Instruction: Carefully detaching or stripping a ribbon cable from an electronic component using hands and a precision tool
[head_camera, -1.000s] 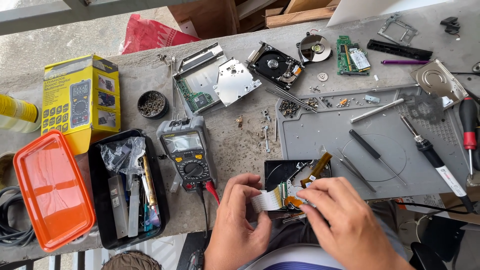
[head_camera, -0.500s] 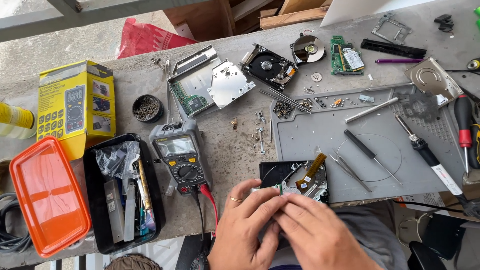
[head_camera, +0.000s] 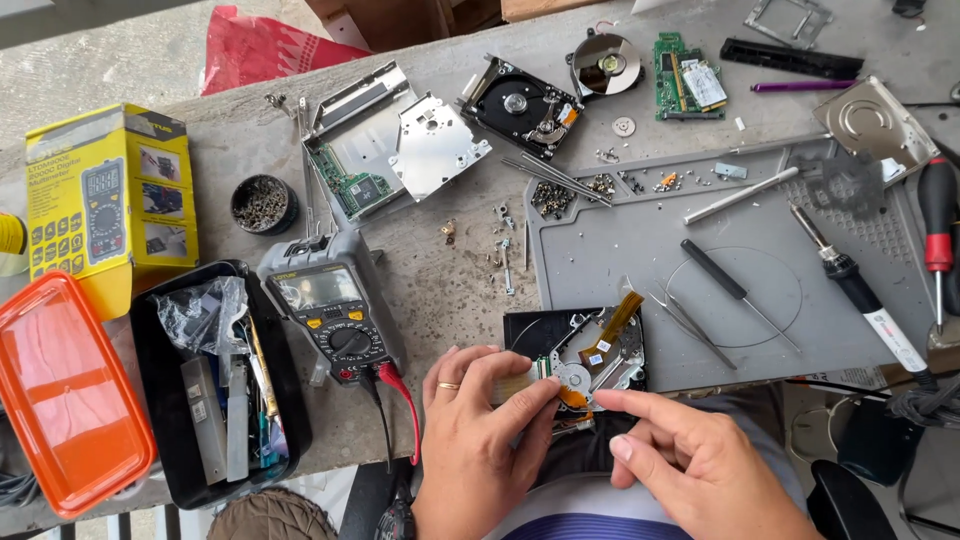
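A grey work mat (head_camera: 640, 240) fills the right half of the frame, and the opened optical drive mechanism (head_camera: 585, 350) sits on its lower left corner, bottom centre. The left hand (head_camera: 480, 440) pinches the drive's near-left edge, fingers curled on it. The right hand (head_camera: 700, 460) hovers just beside it — loosely open, forefinger extended, holding nothing. A multimeter (head_camera: 335, 310) lies left of them.
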